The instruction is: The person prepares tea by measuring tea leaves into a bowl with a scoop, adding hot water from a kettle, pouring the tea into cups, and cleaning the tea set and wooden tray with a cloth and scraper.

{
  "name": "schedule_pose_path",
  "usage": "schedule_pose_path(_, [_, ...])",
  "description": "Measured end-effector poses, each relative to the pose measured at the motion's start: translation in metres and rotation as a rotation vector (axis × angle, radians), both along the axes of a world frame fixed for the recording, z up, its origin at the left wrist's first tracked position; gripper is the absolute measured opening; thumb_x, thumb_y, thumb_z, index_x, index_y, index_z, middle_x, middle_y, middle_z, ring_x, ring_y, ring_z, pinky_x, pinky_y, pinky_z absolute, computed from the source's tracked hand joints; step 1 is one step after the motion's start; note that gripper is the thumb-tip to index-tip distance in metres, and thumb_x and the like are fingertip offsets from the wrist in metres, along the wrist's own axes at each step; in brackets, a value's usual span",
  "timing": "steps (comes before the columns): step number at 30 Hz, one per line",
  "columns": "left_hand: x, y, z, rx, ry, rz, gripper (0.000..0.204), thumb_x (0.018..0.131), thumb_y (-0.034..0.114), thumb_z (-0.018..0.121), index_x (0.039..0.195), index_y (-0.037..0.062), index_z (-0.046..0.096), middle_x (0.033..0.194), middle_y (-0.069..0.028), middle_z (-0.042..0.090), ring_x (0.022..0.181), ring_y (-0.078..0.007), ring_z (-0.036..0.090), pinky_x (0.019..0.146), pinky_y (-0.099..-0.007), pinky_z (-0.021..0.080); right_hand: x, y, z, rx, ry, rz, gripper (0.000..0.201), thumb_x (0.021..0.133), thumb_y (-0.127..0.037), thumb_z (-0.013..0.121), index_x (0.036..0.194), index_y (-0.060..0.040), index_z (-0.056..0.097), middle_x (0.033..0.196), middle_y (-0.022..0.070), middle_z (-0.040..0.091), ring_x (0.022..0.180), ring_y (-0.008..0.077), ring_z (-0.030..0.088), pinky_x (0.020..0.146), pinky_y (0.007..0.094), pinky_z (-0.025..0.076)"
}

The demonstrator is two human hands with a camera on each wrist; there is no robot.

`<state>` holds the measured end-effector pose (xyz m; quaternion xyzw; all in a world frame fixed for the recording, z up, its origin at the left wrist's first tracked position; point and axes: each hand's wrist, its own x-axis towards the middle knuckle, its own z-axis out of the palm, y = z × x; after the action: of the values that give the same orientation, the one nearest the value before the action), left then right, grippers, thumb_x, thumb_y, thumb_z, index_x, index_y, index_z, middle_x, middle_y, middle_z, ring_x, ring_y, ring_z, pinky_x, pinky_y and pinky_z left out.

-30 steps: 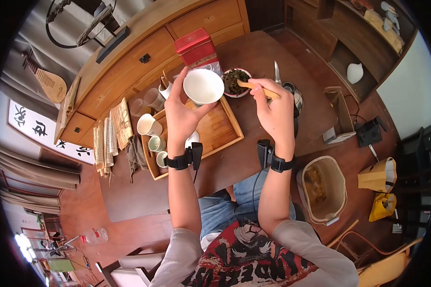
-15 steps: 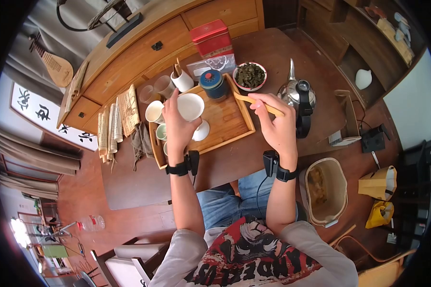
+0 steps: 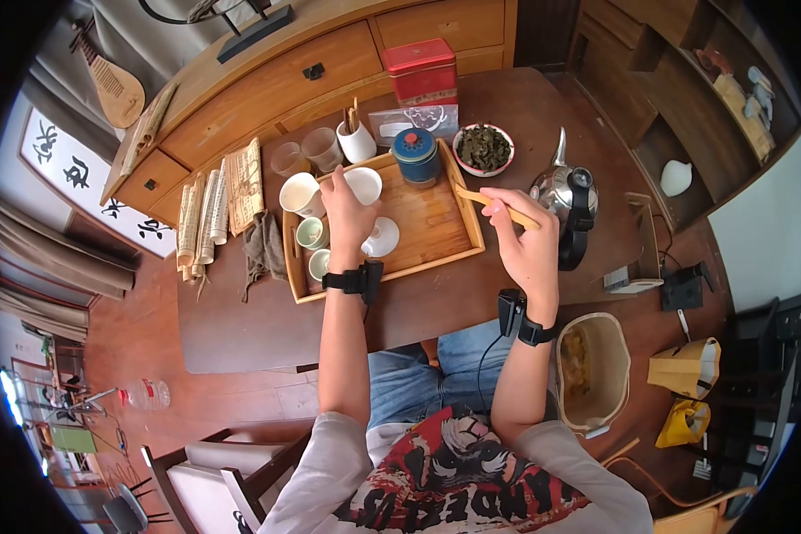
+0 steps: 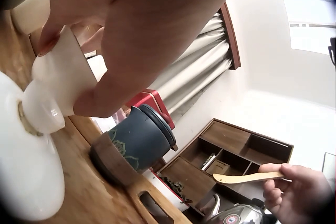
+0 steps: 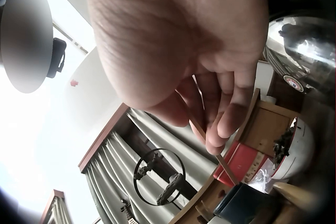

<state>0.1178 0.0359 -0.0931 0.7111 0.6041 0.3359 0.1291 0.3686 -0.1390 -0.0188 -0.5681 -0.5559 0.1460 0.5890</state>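
My left hand (image 3: 349, 218) grips a white gaiwan cup (image 3: 363, 185) by its rim, thumb on one side and fingers on the other, low over the left part of the wooden tea tray (image 3: 427, 258). A white lid (image 3: 381, 238) lies on the tray close by; it fills the lower left of the left wrist view. In my right hand (image 3: 527, 245) a light wooden tea scoop (image 3: 512, 210) is pinched, its tip over the tray's right edge. A bowl of dark tea leaves (image 3: 483, 149) stands just beyond that tip.
A blue lidded canister (image 3: 416, 156) stands at the tray's back; a white pitcher (image 3: 301, 194) and green cups (image 3: 311, 233) line its left. A steel kettle (image 3: 565, 191) stands right, a red tin (image 3: 420, 71) behind. Bamboo scrolls (image 3: 203, 218) lie left. A bin (image 3: 594, 374) stands beside the table.
My left hand has lowered the gaiwan cup from the air onto or close over the tray. The right hand has drawn the scoop back out of the tea leaves toward me.
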Motion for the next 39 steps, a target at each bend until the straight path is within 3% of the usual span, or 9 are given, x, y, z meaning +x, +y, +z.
schedule_pose_path(3, [0.001,-0.004,0.006,-0.087,-0.015,-0.009,0.109,0.075,0.011,0.096,0.165,-0.0067,0.037,0.149,-0.0346,0.050,0.138,-0.0535,0.052,0.119,-0.0531,0.049,-0.002,0.001,-0.001,0.004,0.013,0.013,0.018,0.108,-0.008,0.069,0.119,0.0017,0.078,0.098,0.0154,0.079,0.087,0.0245,0.079,0.078,0.0334,0.057])
schedule_pose_path(10, [-0.004,-0.072,0.028,0.017,0.070,-0.010,0.105,0.082,0.013,0.093,0.164,-0.0122,0.032,0.145,-0.0395,0.058,0.131,-0.0530,0.062,0.111,-0.0527,0.053,-0.003,0.004,-0.002,-0.009,0.010,0.017,0.018,0.108,-0.009,0.069,0.120,0.0015,0.078,0.097,0.0149,0.079,0.086,0.0244,0.078,0.077,0.0332,0.057])
schedule_pose_path(13, [0.001,-0.090,0.026,-0.083,0.155,0.085,0.097,0.082,0.012,0.093,0.160,-0.0105,0.041,0.121,-0.0264,0.077,0.110,-0.0475,0.074,0.094,-0.0529,0.060,-0.004,0.005,-0.004,-0.024,0.012,0.025,0.018,0.108,-0.009,0.069,0.120,0.0015,0.078,0.096,0.0146,0.079,0.085,0.0242,0.077,0.077,0.0332,0.057])
schedule_pose_path(17, [0.001,-0.091,0.017,-0.088,0.116,-0.014,0.092,0.084,0.007,0.088,0.163,-0.0066,0.042,0.114,-0.0177,0.081,0.106,-0.0409,0.077,0.090,-0.0511,0.062,-0.005,0.007,-0.009,-0.014,-0.004,0.043,0.019,0.108,-0.009,0.069,0.120,0.0013,0.078,0.096,0.0141,0.079,0.084,0.0235,0.076,0.076,0.0330,0.056])
schedule_pose_path(24, [0.013,-0.096,0.033,-0.092,0.195,-0.148,0.083,0.083,0.006,0.087,0.158,-0.0065,0.051,0.103,-0.0160,0.083,0.091,-0.0403,0.079,0.084,-0.0491,0.063,-0.003,0.005,-0.006,-0.026,0.006,0.028,0.018,0.108,-0.009,0.069,0.120,0.0015,0.079,0.097,0.0147,0.079,0.085,0.0241,0.077,0.077,0.0332,0.057])
schedule_pose_path(27, [0.009,-0.093,0.052,-0.255,-0.310,-0.244,0.071,0.083,0.006,0.087,0.149,-0.0041,0.061,0.104,-0.0178,0.084,0.095,-0.0378,0.082,0.085,-0.0445,0.063,-0.002,0.004,-0.008,-0.026,0.000,0.027,0.018,0.108,-0.008,0.069,0.120,0.0016,0.079,0.097,0.0149,0.079,0.086,0.0242,0.078,0.077,0.0333,0.057])
schedule_pose_path(31, [-0.005,-0.061,0.067,0.050,-0.117,-0.087,0.068,0.084,0.007,0.087,0.146,-0.0043,0.063,0.102,-0.0154,0.084,0.093,-0.0313,0.082,0.087,-0.0403,0.064,-0.001,0.003,-0.010,-0.033,0.007,0.032,0.018,0.108,-0.008,0.068,0.120,0.0018,0.078,0.098,0.0148,0.079,0.086,0.0241,0.078,0.076,0.0335,0.056])
schedule_pose_path(33, [-0.015,-0.033,0.058,0.197,0.005,-0.024,0.066,0.084,0.003,0.082,0.146,-0.0037,0.063,0.102,-0.0168,0.083,0.094,-0.0401,0.080,0.085,-0.0478,0.062,-0.002,0.004,-0.009,-0.038,0.027,0.037,0.018,0.108,-0.007,0.068,0.120,0.0018,0.078,0.098,0.0146,0.079,0.085,0.0240,0.078,0.076,0.0335,0.056])
schedule_pose_path(39, [-0.019,0.006,0.048,0.161,0.059,-0.098,0.064,0.080,0.001,0.081,0.142,-0.0044,0.065,0.100,-0.0182,0.082,0.095,-0.0422,0.078,0.086,-0.0493,0.062,0.000,0.006,-0.014,0.011,-0.010,0.035,0.018,0.107,-0.007,0.068,0.120,0.0018,0.078,0.095,0.0133,0.078,0.079,0.0224,0.073,0.072,0.0325,0.054])
